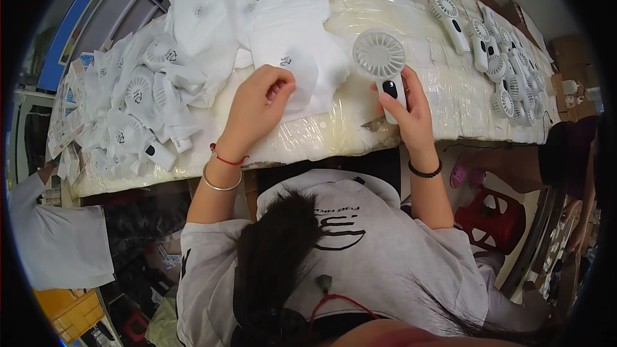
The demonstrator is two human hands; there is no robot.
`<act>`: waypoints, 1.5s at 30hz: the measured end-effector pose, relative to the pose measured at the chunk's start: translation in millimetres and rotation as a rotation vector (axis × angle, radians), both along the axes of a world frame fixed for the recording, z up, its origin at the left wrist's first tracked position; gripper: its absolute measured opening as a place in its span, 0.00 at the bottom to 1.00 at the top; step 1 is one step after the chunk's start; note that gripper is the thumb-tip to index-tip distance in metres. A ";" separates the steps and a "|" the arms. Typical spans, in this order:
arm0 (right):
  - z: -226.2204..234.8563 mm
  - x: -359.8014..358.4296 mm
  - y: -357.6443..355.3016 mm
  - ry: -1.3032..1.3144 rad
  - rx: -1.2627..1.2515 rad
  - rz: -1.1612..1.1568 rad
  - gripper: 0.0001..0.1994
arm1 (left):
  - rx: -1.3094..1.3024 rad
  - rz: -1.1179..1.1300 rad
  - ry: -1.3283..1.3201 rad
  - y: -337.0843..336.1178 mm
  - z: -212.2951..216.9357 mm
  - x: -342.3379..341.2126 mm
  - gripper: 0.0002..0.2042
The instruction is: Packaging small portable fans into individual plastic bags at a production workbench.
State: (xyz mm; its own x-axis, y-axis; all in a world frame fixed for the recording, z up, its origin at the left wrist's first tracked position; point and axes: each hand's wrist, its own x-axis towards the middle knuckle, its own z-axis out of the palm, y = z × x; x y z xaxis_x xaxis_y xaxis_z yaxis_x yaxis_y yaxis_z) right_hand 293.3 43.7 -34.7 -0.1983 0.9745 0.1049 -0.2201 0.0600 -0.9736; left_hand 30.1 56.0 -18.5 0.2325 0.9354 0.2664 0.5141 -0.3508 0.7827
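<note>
My right hand (416,112) is wrapped round the handle of a white handheld fan (379,54), its round grille pointing up and away from me. A dark oval panel shows on the handle near my thumb. Left of it, my left hand (260,106) is closed, its fingertips pinching the edge of a thin, translucent white bag (303,87). That bag lies at the near side of a pile of flat white bags (270,19) with small dark prints. Between the fan and the bag there is a gap.
Several unbagged fans (508,64) lie heaped at the table's right. Several bagged fans (138,93) are piled at the left, beside small printed boxes (71,112). Clear film covers the table (283,148). Other people sit at both sides; a red stool (491,222) stands at right.
</note>
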 end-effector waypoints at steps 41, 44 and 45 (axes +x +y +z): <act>-0.3 -46.0 -46.2 0.322 -0.339 0.442 0.36 | 0.032 -0.011 -0.605 -41.2 -24.1 -8.4 0.03; -4.6 -44.6 -45.2 0.263 -0.276 0.422 0.36 | 0.028 0.059 -0.611 -36.5 -26.2 -11.6 0.03; -7.1 -44.3 -45.2 0.250 -0.255 0.431 0.37 | 0.028 0.105 -0.617 -34.8 -26.5 -12.6 0.03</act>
